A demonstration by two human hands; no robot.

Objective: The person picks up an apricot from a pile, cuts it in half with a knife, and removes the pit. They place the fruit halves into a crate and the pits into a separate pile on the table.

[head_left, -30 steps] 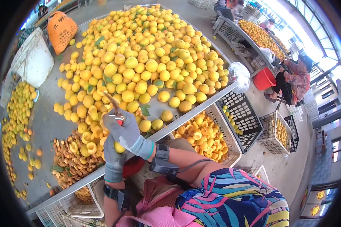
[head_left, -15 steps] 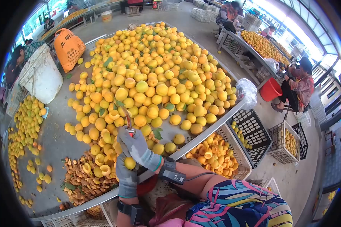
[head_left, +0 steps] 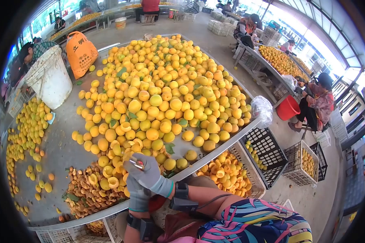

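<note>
My right hand (head_left: 149, 173), in a grey glove, is closed around a small knife (head_left: 138, 163); a red and metal part of it shows between the fingers. Below it my gloved left hand (head_left: 138, 195) is pressed close, with its fingers mostly covered by the right hand. A yellow apricot (head_left: 128, 155) shows at the fingertips, seemingly gripped by the left hand. Just beyond the hands lies a big heap of apricots (head_left: 158, 97) on the metal table (head_left: 79, 129). Left of the hands is a pile of brown pits (head_left: 85, 188) with some split apricots.
A crate of halved apricots (head_left: 253, 182) stands by the table's right edge, beside a black crate (head_left: 267, 150). An orange bag (head_left: 81, 54) and a white bucket (head_left: 50, 79) are at the far left. Other people sit at tables further off, one near a red bucket (head_left: 288, 108).
The view has tipped upward slightly. My right hand has turned over the left, and the knife's curved blade no longer shows. The apricot seen between my hands is out of sight there.
</note>
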